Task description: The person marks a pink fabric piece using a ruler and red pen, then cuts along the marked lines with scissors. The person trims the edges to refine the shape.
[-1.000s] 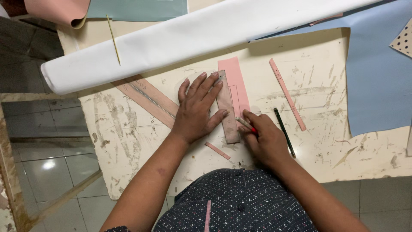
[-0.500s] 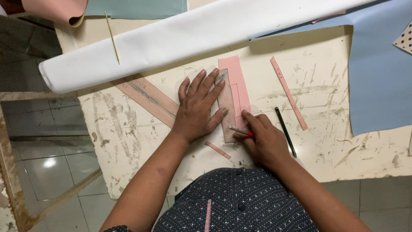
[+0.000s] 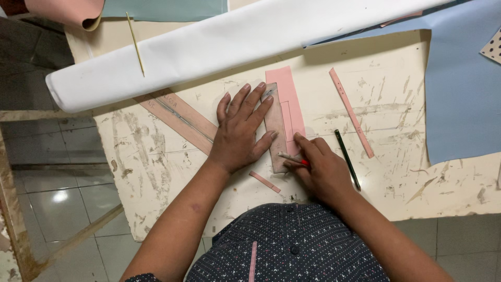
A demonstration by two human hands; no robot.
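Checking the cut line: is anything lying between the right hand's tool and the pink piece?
Nothing visible. The right hand holds the tool right at the pink piece, beside the template under the left hand.

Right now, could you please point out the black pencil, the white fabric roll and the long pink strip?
black pencil (image 3: 347,159), head view, mid-shaft.
white fabric roll (image 3: 229,44), head view, middle.
long pink strip (image 3: 351,112), head view, mid-length.

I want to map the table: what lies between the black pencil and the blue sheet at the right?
In the head view, a long thin pink strip lies between the black pencil and the blue sheet, on the scratched table.
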